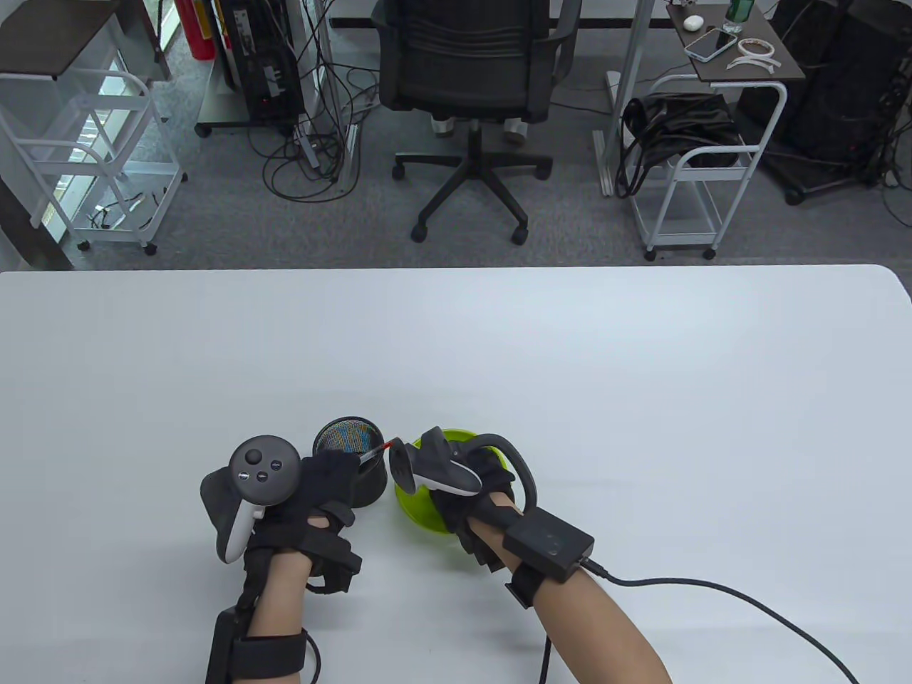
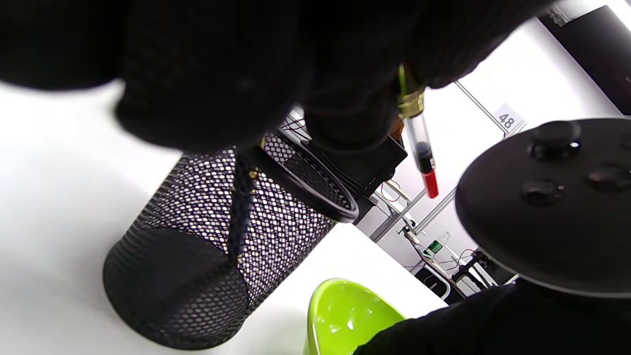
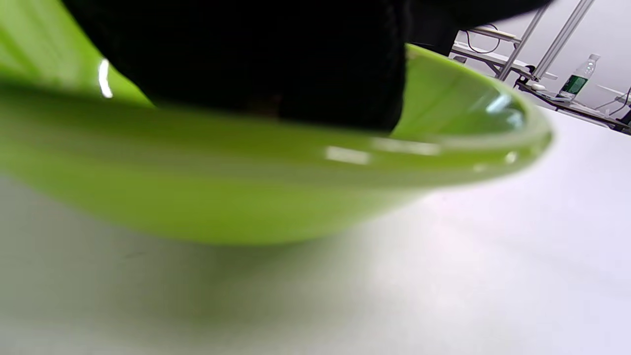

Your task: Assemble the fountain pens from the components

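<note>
My left hand (image 1: pixel 340 467) pinches a pen section with a gold ring and a clear ink converter (image 1: pixel 377 452) tipped in red, holding it over the rim of a black mesh pen cup (image 1: pixel 367 488). In the left wrist view the converter (image 2: pixel 421 153) hangs from the gloved fingertips (image 2: pixel 355 113) beside the cup (image 2: pixel 217 246). My right hand (image 1: pixel 488 484) reaches down into a lime green bowl (image 1: pixel 420 509) right of the cup. Its gloved fingers (image 3: pixel 271 59) fill the bowl (image 3: pixel 296 197). What they touch is hidden.
The cup and bowl stand close together near the table's front edge, on the white table (image 1: pixel 570 370). A cable (image 1: pixel 712 588) runs from my right wrist off to the right. An office chair (image 1: pixel 470 85) and carts stand beyond the far edge.
</note>
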Motion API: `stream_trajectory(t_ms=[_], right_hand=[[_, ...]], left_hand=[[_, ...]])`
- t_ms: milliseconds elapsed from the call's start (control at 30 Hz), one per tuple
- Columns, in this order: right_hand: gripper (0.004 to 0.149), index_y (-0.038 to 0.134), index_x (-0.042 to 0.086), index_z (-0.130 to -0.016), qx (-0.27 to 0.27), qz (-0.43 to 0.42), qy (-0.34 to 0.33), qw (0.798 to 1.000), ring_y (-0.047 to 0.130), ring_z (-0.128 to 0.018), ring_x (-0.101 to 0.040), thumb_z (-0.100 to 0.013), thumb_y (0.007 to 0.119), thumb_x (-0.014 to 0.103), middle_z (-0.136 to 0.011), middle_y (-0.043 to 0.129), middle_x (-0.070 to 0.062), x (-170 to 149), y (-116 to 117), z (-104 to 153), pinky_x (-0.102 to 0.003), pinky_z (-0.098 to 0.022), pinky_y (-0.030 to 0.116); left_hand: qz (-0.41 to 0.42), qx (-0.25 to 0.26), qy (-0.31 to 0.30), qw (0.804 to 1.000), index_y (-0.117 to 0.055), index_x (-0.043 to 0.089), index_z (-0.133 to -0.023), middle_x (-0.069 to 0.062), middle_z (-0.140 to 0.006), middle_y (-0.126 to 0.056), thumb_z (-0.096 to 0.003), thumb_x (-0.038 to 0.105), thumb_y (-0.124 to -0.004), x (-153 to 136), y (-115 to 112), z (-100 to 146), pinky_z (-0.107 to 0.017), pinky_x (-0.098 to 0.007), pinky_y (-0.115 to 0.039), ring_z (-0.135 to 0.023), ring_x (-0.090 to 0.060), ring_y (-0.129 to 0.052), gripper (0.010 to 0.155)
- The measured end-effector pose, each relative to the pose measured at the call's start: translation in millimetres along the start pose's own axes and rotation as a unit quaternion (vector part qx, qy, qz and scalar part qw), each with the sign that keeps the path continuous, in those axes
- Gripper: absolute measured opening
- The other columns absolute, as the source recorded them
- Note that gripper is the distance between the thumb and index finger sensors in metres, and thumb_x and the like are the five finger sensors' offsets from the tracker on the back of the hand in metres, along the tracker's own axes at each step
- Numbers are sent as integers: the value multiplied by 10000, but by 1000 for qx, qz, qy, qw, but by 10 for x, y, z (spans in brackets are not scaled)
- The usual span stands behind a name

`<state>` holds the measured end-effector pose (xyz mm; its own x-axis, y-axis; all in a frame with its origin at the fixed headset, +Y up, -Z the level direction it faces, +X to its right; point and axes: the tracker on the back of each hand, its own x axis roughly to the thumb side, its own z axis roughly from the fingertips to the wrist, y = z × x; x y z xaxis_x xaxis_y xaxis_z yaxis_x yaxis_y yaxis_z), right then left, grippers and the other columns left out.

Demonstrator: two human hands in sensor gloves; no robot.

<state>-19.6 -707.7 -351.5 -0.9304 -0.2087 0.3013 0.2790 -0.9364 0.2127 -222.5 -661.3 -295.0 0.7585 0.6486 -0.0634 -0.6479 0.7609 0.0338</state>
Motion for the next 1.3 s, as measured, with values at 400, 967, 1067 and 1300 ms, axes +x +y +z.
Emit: stream_trajectory(t_ms=[400, 967, 1067, 1300], right_hand=[[471, 872, 237, -845, -83, -160, -6, 984, 997, -356, -188, -402, 899, 394, -776, 925, -76, -310, -289, 301, -336, -81, 822], [590, 694, 148, -963, -161, -552, -7, 818, 1025, -224, -168, -432, 857, 346, -694, 972, -64, -1335, 219, 873, -380, -114, 903], [524, 747, 150, -924, -120, -630, -12, 767, 1046, -238, -187, -444, 834, 340, -716, 985, -59, -1454, 374, 847, -384, -108, 905], [458, 847, 175, -841, -145, -642, 11, 753, 1076, -253, -173, -425, 848, 367, -664, 1028, -53, -1516, 406, 860, -365, -93, 915]], left_hand=[[-20, -22, 0, 1000, -936, 50, -748, -11, -418, -958, -525, 439, -699, 10, -93, -16, -233, -458, -855, -268, -173, -978, 508], [-28, -120, -48, 991, -872, 79, -804, -11, -452, -949, -534, 450, -684, 135, -477, -22, -265, -453, -851, -296, -171, -974, 496], [-25, -129, -61, 989, -878, 75, -799, -18, -456, -948, -533, 446, -687, 173, -543, -8, -268, -458, -847, -300, -178, -973, 495], [3, -119, -123, 985, -889, 91, -787, -6, -448, -951, -528, 454, -686, 231, -581, 0, -268, -450, -853, -295, -165, -975, 491]])
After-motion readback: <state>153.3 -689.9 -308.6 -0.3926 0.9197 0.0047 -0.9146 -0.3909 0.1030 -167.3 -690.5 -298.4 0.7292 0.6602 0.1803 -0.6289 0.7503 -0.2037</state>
